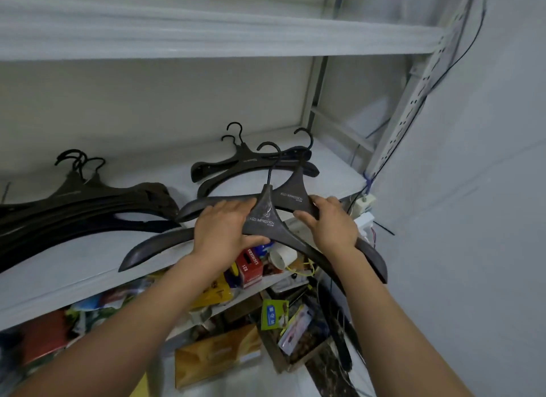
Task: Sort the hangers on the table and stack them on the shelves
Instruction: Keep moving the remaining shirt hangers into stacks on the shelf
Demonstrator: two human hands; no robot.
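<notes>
Dark brown plastic hangers: your left grip and right grip clamp two at the white shelf front, two piles stacked behind, so partway done I'd say.

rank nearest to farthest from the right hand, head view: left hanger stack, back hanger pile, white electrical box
1. white electrical box, just right of the right hand
2. back hanger pile, behind it on the shelf
3. left hanger stack, far left on the shelf

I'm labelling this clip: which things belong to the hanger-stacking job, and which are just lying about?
Job: held hangers, gripped by left hand and right hand; big pile; back pile; shelf.
Lying about: red box; white cup; green tag; gold box.
</notes>
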